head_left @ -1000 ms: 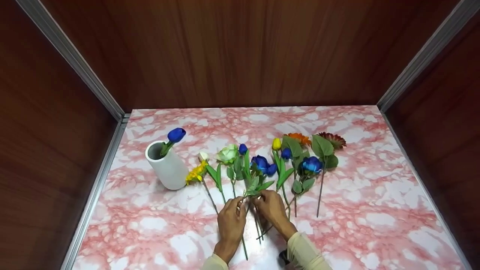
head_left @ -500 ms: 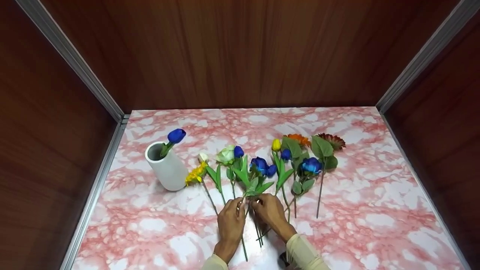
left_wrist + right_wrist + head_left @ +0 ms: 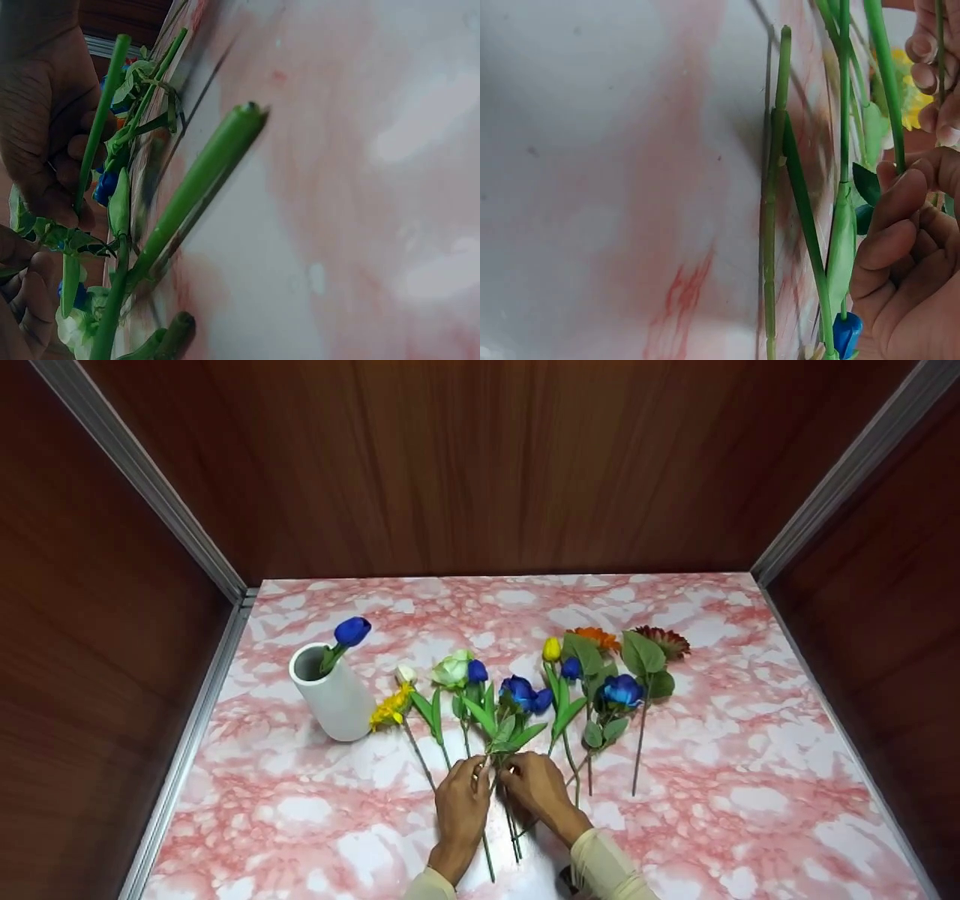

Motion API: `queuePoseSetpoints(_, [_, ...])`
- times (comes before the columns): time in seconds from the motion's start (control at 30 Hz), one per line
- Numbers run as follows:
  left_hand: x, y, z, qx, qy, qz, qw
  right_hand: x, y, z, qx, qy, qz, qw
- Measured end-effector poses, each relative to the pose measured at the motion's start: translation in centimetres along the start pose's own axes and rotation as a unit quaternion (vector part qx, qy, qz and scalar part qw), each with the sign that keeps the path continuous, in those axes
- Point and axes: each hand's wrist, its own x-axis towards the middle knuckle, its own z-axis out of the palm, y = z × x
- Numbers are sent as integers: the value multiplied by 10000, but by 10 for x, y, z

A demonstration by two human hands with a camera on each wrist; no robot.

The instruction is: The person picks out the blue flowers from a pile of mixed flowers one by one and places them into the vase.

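In the head view my left hand (image 3: 461,808) pinches a thin leafy stem (image 3: 940,52) below a blue rose (image 3: 517,690). Close beside it, my right hand (image 3: 541,791) pinches a thicker bright green stem (image 3: 889,82) between thumb and fingers. That stem runs up towards a blue tulip (image 3: 478,671) with long leaves (image 3: 481,715); the crossing is partly hidden by leaves and fingers. Another blue tulip (image 3: 541,701) lies against the rose. Several stem ends spread below my hands, one green stem end (image 3: 202,180) near the left wrist camera.
A white vase (image 3: 341,705) with one blue tulip (image 3: 352,631) stands at left. Left of my hands lie a yellow flower (image 3: 391,706), a white tulip (image 3: 406,674) and a pale green rose (image 3: 452,669). A yellow tulip (image 3: 552,649), orange flower (image 3: 596,639) and dark red flower (image 3: 664,641) lie right.
The blue tulip by the pale green rose has shifted down and left, its leaves spreading apart. Stem ends below my hands have slid nearer, and my right hand has moved slightly towards me.
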Motion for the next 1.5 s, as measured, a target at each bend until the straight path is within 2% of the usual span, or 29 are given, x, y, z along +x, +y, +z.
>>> queuePoseSetpoints(0.23, [-1,-1,1,-96,48,122,9999,-2,-1,3,-357,-66,228,9991])
queuePoseSetpoints(0.37, [-1,-1,1,-180,-4,107,9998,-2,-2,4,-589,-89,215,9980])
queuePoseSetpoints(0.5, [-1,-3,2,-159,-1,83,9998,-1,-4,3,-543,-57,289,9981])
queuePoseSetpoints(0.6, [-1,-5,3,-117,-50,27,9999,0,-4,3,-315,8,445,9985])
queuePoseSetpoints(0.77, [-4,-5,3,-5,-285,-240,9993,3,-2,3,399,198,702,9965])
queuePoseSetpoints(0.87, [-4,-3,2,14,-422,-391,9983,6,0,2,969,292,877,9910])
queuePoseSetpoints(0.97, [-3,-2,3,-20,-498,-468,9977,8,0,0,1540,342,1149,9808])
queuePoseSetpoints(1.1, [-3,-2,3,-1,-639,-568,9963,9,-1,1,1832,453,1357,9726])
queuePoseSetpoints(1.3, [-4,-2,3,-52,-871,-731,9935,6,-2,5,1598,605,1093,9792])
queuePoseSetpoints(1.4, [-4,-2,3,-94,-842,-721,9938,5,-3,7,1269,700,902,9853])
queuePoseSetpoints(1.5, [-3,-2,3,-70,-737,-617,9953,6,-3,7,1053,747,897,9876])
